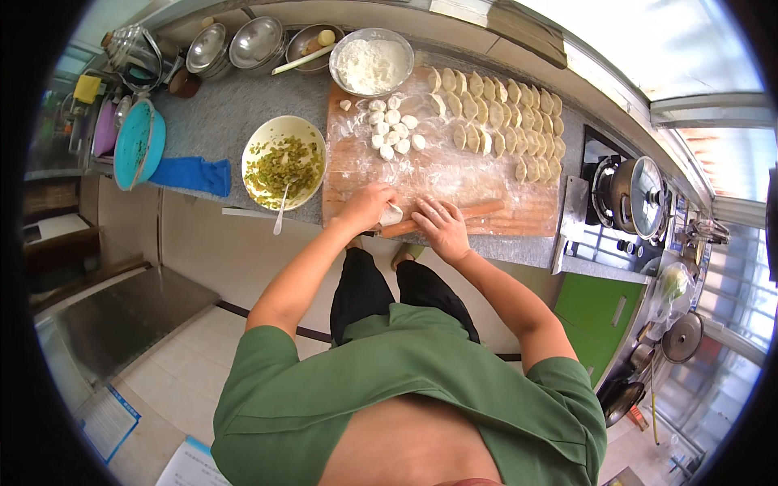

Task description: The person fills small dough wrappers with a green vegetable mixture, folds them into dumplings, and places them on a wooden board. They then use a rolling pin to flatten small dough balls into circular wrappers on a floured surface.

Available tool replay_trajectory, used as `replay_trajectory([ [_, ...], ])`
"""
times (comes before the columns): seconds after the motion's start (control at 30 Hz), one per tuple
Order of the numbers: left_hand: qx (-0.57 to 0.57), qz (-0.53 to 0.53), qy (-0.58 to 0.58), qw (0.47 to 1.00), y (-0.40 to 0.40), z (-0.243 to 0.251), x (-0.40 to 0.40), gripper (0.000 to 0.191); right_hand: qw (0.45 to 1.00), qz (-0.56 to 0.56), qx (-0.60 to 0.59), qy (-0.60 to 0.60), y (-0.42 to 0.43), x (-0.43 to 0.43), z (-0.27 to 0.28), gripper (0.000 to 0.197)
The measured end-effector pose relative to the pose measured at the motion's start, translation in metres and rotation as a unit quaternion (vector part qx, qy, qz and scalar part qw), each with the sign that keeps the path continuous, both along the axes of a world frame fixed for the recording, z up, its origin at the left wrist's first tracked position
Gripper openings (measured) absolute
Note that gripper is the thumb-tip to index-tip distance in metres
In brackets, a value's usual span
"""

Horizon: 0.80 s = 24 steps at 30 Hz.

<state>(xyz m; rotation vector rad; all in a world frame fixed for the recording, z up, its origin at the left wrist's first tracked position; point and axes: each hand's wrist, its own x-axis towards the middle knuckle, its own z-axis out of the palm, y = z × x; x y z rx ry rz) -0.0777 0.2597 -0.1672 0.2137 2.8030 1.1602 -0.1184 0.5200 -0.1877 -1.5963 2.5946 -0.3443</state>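
My left hand point(369, 206) grips the edge of a small dough wrapper point(391, 214) at the near edge of the floured wooden board point(419, 176). Beside it, my right hand point(442, 228) lies spread on a wooden rolling pin point(484, 208), which slants across the board's near edge. Small dough pieces point(401, 130) are grouped beyond my hands. Rows of folded dumplings point(510, 115) cover the board's far right part. To the left of the board stands a white bowl of chopped green filling point(284, 161) with a metal spoon point(281, 215) in it.
A bowl of flour point(374, 64) stands at the board's far edge. Metal bowls point(257, 42) line the back of the counter. A blue cloth point(193, 175) and a turquoise basin point(138, 144) are at the left. On the right are a cleaver point(573, 206) and a lidded pot point(645, 197) on the stove.
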Motion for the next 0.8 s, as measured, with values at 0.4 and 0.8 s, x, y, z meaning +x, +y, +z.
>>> replay_trajectory([
  [0.4, -0.062, 0.191, -0.028, 0.979, 0.027, 0.013, 0.021, 0.010, 0.997, 0.010, -0.071, 0.016, -0.009, -0.012, 0.010, 0.046],
  [0.8, 0.023, 0.154, -0.038, 0.987, 0.013, 0.006, -0.007, 0.022, 0.993, -0.097, -0.067, -0.026, -0.059, -0.047, 0.039, 0.083],
])
